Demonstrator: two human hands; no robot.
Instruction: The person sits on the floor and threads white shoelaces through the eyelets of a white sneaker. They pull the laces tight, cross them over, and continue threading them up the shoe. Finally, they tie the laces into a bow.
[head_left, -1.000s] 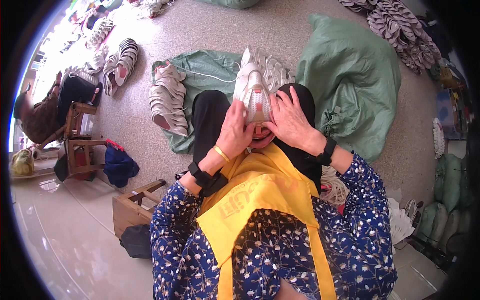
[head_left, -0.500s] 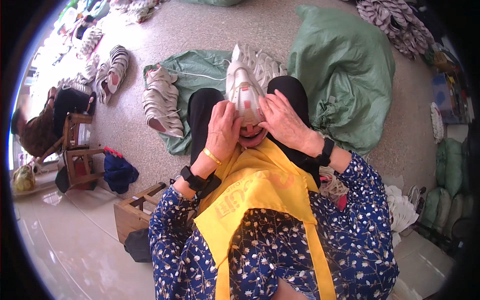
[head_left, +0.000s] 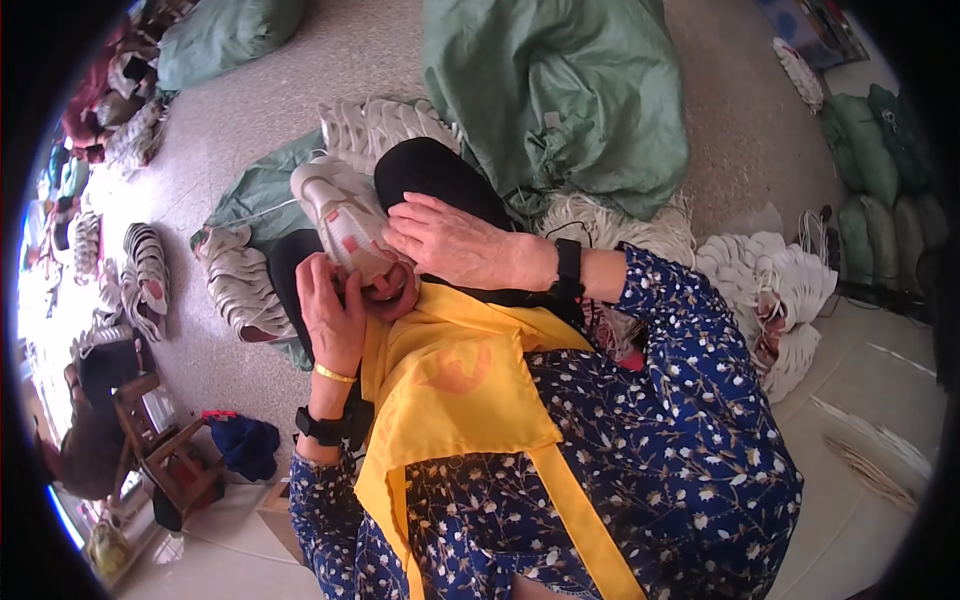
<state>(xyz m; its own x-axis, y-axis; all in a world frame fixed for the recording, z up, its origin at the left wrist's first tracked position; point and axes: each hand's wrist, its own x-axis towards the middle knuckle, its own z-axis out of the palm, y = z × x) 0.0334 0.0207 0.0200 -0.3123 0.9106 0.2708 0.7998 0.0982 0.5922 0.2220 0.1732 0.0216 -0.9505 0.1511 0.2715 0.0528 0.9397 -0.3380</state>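
A white and beige shoe upper (head_left: 345,212) with pink patches rests between my black-clad knees, its toe pointing away from me and its pink-lined opening toward my yellow apron (head_left: 450,385). My left hand (head_left: 332,310) is closed at the left side of the upper, thumb and fingers pinching near the lace area. Across from it, my right hand (head_left: 440,240) grips the right edge, its fingers bent over the side. The fingertips of the right hand are partly hidden, and no lace can be made out between the fingers.
Stacked white shoe uppers (head_left: 240,285) lie on a green sheet (head_left: 262,185) at the left, with more (head_left: 385,130) beyond my knees. A large green sack (head_left: 570,90) stands ahead. White laces (head_left: 620,222) and uppers (head_left: 765,290) lie right. Another person sits far left near a wooden stool (head_left: 175,455).
The view has swung to the right, so shoe and knees appear farther left. Both hands stay at the shoe upper; the left has shifted slightly down its side.
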